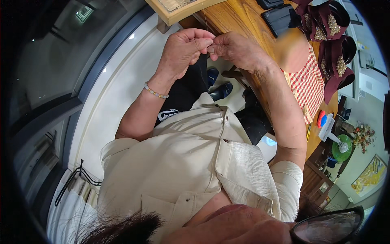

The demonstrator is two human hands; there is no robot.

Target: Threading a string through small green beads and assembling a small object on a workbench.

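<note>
My left hand (183, 51) and my right hand (239, 51) meet at the fingertips, just off the table's edge. Both are closed in a pinch, thumb against forefinger. A thin thread (205, 18) runs down from beside the wooden frame into the spot where the fingers meet, and the left fingers pinch it. Whatever sits between the right fingertips is too small and too covered to make out. On my left wrist is a beaded bracelet (156, 91).
Above the hands juts a corner of the wooden frame (178, 15). The wooden table (231, 18) carries a black phone-like case (278, 20), maroon fabric pieces with gold beading (341, 65), and a red-and-white checked cloth (306, 87). Farther right stands a green fan (342, 148).
</note>
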